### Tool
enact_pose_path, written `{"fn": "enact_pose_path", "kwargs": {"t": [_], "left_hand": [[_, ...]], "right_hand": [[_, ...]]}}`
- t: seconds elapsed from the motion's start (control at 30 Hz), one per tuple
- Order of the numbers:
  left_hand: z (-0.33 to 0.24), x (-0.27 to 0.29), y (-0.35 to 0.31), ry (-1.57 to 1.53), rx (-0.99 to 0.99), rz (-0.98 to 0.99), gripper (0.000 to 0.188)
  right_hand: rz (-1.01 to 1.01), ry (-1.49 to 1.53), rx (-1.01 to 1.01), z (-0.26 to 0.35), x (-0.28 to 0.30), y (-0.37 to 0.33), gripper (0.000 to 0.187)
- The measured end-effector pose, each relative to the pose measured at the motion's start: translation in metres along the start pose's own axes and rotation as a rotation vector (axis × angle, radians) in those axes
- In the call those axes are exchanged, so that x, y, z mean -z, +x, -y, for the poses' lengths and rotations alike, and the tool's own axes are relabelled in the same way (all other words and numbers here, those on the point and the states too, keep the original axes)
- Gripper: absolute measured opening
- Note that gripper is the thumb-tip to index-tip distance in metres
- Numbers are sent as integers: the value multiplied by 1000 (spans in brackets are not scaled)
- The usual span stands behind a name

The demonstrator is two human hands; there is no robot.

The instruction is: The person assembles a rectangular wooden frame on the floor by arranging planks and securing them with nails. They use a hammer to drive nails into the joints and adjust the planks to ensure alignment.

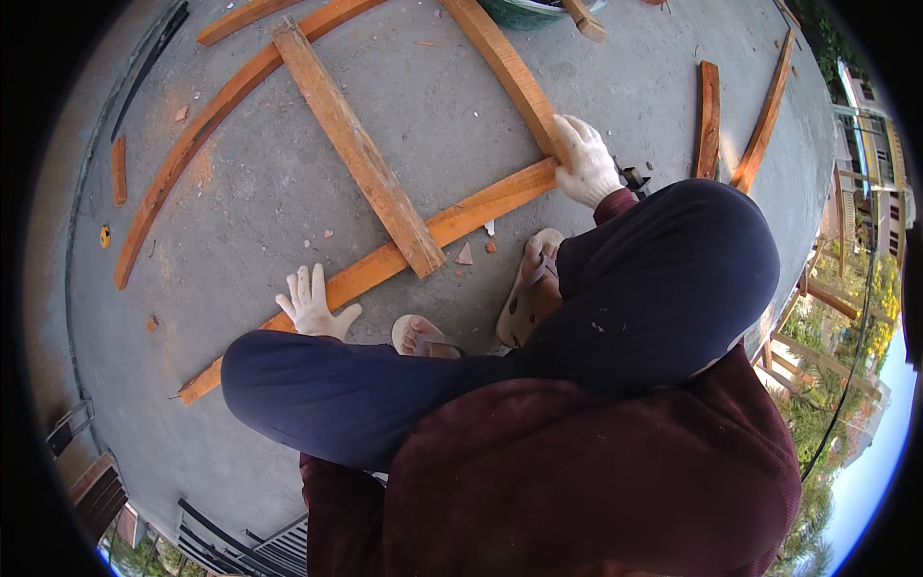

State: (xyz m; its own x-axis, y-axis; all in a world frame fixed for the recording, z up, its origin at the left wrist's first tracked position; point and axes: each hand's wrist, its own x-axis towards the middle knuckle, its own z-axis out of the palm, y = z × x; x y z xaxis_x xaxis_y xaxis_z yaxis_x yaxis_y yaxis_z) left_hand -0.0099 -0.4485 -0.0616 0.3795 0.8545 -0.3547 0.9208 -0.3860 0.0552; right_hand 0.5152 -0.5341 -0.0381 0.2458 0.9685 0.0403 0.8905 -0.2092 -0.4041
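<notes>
Left hand (313,306): wrist and forearm hidden behind the dark trouser leg (385,385). Right hand (586,162) covers the joint where two orange wooden planks (500,125) meet; contact unreadable. Small dark tool (634,179) beside it, too small to identify. Green tub (524,12) cut off at top edge. Sandalled foot (423,337) half hidden.

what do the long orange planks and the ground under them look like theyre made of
The planks look like sawn wood: orange-brown faces, visible grain, squared edges, apparently unpainted. The ground looks like poured concrete: flat grey, mottled, matt, with chips and dust on it. Both hands, left hand and right hand, wear whitish gloves, probably knitted fabric.
</notes>
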Motion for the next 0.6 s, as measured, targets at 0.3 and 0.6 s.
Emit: {"fn": "enact_pose_path", "kwargs": {"t": [0.3, 0.6], "left_hand": [[13, -41, 28, 29, -55, 125, 92], [14, -45, 33, 58, -63, 95, 78]], "right_hand": [[331, 93, -240, -54, -20, -32, 108], [217, 39, -59, -68, -36, -39, 90]]}}
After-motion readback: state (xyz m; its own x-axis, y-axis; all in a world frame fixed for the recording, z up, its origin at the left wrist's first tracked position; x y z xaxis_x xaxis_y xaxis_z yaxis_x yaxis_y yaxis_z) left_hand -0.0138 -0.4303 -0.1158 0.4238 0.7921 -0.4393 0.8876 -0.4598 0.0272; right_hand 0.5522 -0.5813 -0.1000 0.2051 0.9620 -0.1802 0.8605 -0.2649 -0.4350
